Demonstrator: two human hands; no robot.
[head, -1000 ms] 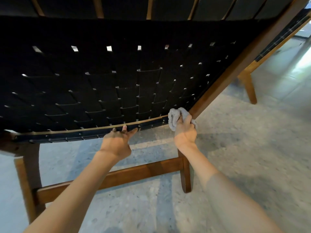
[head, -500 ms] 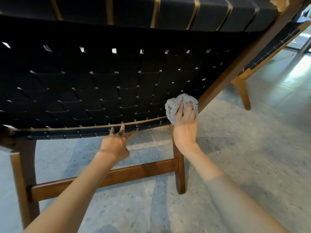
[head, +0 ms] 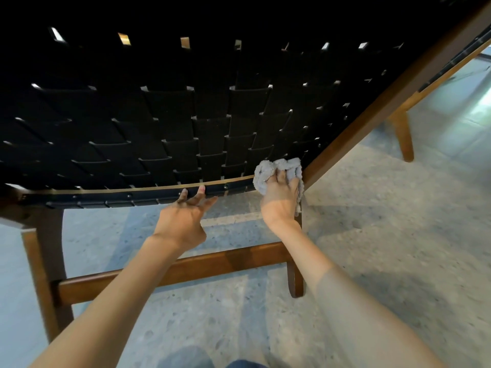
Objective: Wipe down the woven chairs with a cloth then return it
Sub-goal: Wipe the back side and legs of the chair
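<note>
Your right hand (head: 281, 193) is clutching the grey cloth (head: 276, 172) at the woven seat's (head: 186, 123) front-right corner; unwiped webbing is running leftward. Left hand (head: 183, 216), fingers spread, is bracing the front rail (head: 132, 193).

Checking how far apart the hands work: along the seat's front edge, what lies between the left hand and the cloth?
In the head view, only the black-strapped front rail runs between the left hand and the grey cloth; nothing else sits there.
</note>
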